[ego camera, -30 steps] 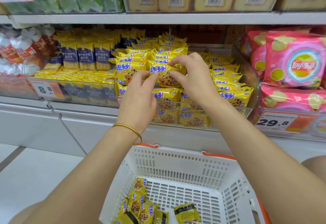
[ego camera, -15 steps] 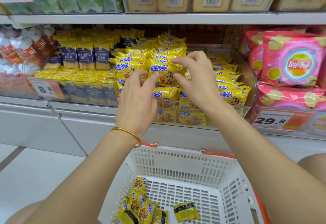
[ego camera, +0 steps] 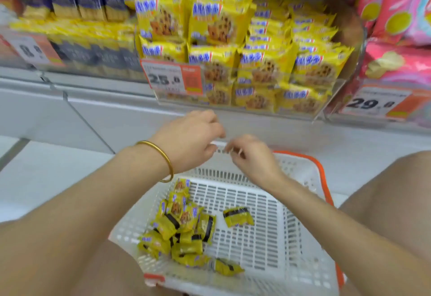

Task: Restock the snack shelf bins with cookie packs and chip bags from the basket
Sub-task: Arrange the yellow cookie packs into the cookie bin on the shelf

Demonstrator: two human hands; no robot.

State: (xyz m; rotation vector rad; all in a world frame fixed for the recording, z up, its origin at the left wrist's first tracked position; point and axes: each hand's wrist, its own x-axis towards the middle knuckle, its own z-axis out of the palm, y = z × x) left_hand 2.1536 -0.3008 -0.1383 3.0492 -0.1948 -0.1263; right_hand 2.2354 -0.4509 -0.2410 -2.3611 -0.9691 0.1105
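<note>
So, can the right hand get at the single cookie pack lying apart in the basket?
Probably yes: the right hand hovers empty over the open basket, and the single pack lies below it with nothing on top.

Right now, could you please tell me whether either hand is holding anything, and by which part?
Nothing is held. The left hand and right hand hover empty over the basket, both loosely curled; the cookie packs lie untouched inside.
</note>
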